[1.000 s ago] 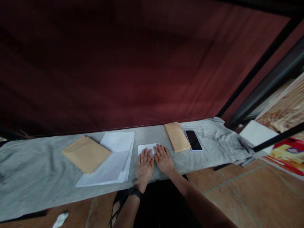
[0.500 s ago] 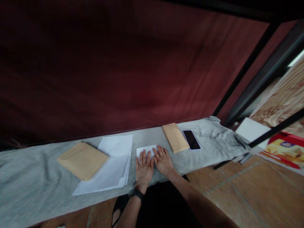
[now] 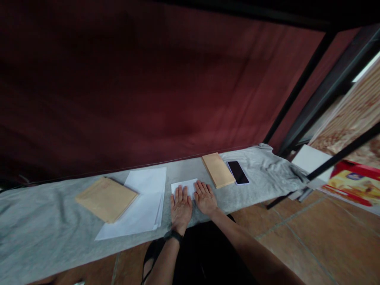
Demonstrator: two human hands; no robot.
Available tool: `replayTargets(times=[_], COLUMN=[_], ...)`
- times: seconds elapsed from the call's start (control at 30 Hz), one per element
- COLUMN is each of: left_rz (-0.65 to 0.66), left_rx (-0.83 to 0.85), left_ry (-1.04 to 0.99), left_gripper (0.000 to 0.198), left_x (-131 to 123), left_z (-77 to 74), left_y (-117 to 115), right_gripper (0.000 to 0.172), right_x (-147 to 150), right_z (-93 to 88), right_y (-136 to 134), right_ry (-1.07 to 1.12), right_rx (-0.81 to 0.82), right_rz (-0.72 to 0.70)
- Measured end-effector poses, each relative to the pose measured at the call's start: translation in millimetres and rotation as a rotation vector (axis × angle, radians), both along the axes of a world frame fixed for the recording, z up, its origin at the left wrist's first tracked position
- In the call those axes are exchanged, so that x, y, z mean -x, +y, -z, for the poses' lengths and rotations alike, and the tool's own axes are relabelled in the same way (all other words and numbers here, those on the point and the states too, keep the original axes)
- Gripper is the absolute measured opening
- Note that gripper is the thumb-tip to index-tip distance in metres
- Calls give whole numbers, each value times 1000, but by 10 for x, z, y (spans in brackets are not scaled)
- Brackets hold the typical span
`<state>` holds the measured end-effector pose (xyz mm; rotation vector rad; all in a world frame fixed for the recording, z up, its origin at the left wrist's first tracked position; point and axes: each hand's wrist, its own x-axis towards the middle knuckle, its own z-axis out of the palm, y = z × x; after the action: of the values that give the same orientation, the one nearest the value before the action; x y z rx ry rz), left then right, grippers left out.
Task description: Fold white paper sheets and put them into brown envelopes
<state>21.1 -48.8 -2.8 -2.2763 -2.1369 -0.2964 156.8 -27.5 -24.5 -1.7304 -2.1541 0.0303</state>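
In the head view, we have both hands on a small white paper, which lies on the grey cloth straight in front of us. The left hand is laid palm down over its near left part, fingers straight and pointing away from us; the right hand covers its right end, turned inward. All the fingers we can see are stretched out and relaxed, pressing from above and pinching nothing. We judge the step in hand to be smoothing the paper flat, and think the next move calls for even pressure along its edges, with one palm steadying it whenever the other lifts.

Counting up, we find two hands, one small paper beneath them and one dark wristband on the left wrist. To the left are at least two large white sheets, partly under one pile of brown envelopes; we cannot tell how many either holds. To the right lie one stack of brown paper, its layers too fine to count, and just beside it one phone.
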Motion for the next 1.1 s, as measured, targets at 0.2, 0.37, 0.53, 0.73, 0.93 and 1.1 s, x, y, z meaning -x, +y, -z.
replayTargets(times=[0.2, 0.37, 0.53, 0.73, 0.93, 1.1], left_rz=[-32, 6, 24, 30, 35, -5], left_rx=[-30, -43, -31, -130, -233, -227], left_ry=[35, 53, 57, 47, 34, 5], left_gripper=[55, 59, 55, 60, 65, 61], left_x=[12, 60, 67, 212, 368, 282], left_z=[57, 95, 83, 192, 281, 229], left_y=[8, 4, -20, -340, -598, -549], right_gripper=[48, 45, 46, 49, 47, 49], right_x=[-40, 109, 105, -176, -323, -301], right_z=[-30, -87, -72, 3, 1, 11], right_y=[-116, -322, -461, -554, -612, -607], right_ry=[44, 95, 72, 5, -18, -21], right_rx=[-35, -12, -33, -188, -208, -207], right_rz=[69, -172, -180, -160, -151, -134])
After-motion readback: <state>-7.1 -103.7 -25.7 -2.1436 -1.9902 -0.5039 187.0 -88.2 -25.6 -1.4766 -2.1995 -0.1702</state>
